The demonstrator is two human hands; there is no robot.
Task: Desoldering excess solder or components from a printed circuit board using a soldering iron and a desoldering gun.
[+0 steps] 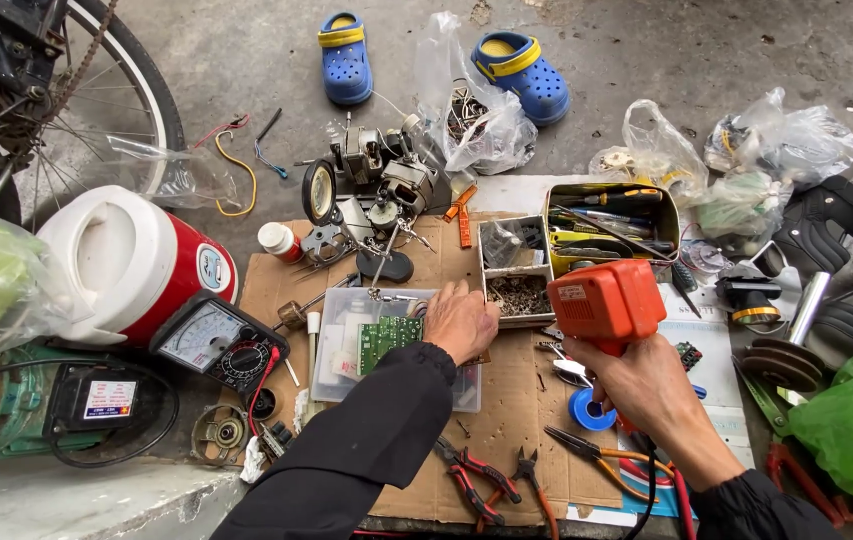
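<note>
Orange tool: we grip the boxy orange plastic soldering gun point(606, 302) in our closed right hand point(646, 385), above the brown cardboard sheet point(506, 420).
Left hand point(460, 320): we rest it, fingers curled, on the green circuit board point(389, 338) in the clear plastic tray point(346, 350).

Orange soldering gun point(606, 300), green circuit board point(389, 335), blue tape roll point(590, 411), red-and-white cooler jug point(136, 262), blue clogs with yellow straps point(346, 58), brown cardboard point(506, 420).

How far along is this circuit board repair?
Laid out already: pliers and a meter on the cardboard. In hand: the right hand grips an orange soldering gun; the left hand rests by the green circuit board. The gun hasn't reached the board.
</note>
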